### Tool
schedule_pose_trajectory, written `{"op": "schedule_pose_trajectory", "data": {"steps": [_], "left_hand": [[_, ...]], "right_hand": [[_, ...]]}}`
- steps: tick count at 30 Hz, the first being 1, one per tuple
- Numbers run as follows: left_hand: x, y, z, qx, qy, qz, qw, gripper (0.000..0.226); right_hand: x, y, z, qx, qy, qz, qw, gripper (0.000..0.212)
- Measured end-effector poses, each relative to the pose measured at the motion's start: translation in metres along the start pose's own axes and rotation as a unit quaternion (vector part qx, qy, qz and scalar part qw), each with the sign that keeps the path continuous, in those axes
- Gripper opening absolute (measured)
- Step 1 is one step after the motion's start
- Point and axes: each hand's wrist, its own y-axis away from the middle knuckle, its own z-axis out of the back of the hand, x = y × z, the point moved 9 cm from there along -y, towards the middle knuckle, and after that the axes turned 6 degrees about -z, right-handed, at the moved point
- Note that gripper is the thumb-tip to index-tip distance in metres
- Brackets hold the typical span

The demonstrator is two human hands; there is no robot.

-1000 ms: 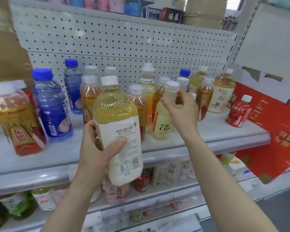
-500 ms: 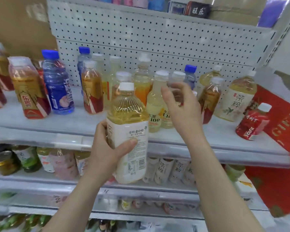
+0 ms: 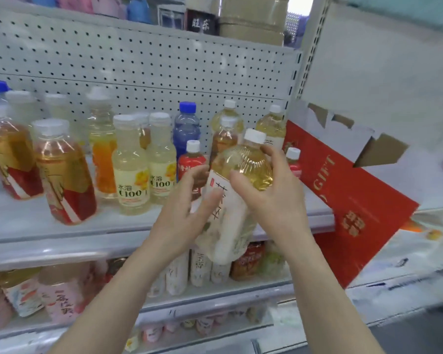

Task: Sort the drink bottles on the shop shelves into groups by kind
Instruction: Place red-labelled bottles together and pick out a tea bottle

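Both my hands hold a big bottle of pale yellow tea (image 3: 243,162) with a white label and white cap, tilted with its top to the right, in front of the middle shelf (image 3: 62,241). My right hand (image 3: 271,200) grips its shoulder from the right. My left hand (image 3: 182,213) holds the label part, thumb across the front. Two bottles of the same kind (image 3: 271,126) stand at the shelf's back right. Left of them stand a blue bottle (image 3: 186,129), a small red bottle (image 3: 191,159), two C100 bottles (image 3: 131,169) and amber red-labelled bottles (image 3: 64,175).
A red gift box (image 3: 348,200) leans against the shelf's right end. The lower shelf holds white-labelled tea bottles (image 3: 200,267) and pink-labelled ones (image 3: 59,300). A pegboard wall (image 3: 138,72) backs the shelf, with boxes on the top shelf (image 3: 251,19).
The tea bottle has moved right and tilted over. My right hand has left the C100 bottles and taken the tea bottle's shoulder. The view has swung to the right.
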Motion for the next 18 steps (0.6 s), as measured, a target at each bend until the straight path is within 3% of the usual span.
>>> {"op": "schedule_pose_trajectory", "data": {"steps": [3,6,11,14,18], "left_hand": [[0.0,-0.048,-0.029,0.008,-0.012,-0.005,1.0,0.056],[0.019,-0.096,-0.082,0.068,-0.046,0.019,0.996,0.066],[0.049,-0.139,-0.171,0.135,-0.066,0.056,0.987,0.078],[0.063,-0.147,-0.196,0.131,-0.055,0.067,0.988,0.068],[0.073,-0.148,-0.196,0.111,-0.043,0.075,0.99,0.072]], "right_hand": [[-0.016,-0.015,0.052,-0.101,0.037,0.005,0.994,0.069],[-0.036,-0.031,0.085,-0.145,0.066,-0.009,0.987,0.063],[-0.072,-0.053,0.106,-0.174,0.071,-0.04,0.981,0.057],[-0.085,-0.062,0.111,-0.18,0.074,-0.043,0.98,0.057],[-0.092,-0.075,0.114,-0.176,0.068,-0.04,0.981,0.058]]}}
